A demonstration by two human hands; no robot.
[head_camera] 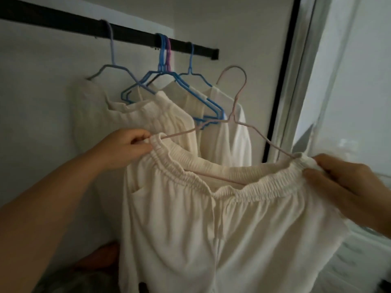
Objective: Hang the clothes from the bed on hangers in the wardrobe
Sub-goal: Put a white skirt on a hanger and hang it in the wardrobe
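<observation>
Trousers (211, 218), cream, hang stretched on a pink hanger (233, 106) in front of the rail (127, 31). Left hand (124, 148) pinches one waistband end, right hand (347, 182) pinches the other. Behind, pale garments (228, 132) hang on blue hangers (163, 66).

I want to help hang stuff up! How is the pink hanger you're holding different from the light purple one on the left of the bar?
The pink hanger is off the black rail, its hook free in the air; the purple hanger is hooked on it. The pink hanger is held up by the left hand and right hand gripping the cream trousers stretched over it; nobody touches the purple one. The pink one tilts. Both are thin and carry pale clothes.
</observation>
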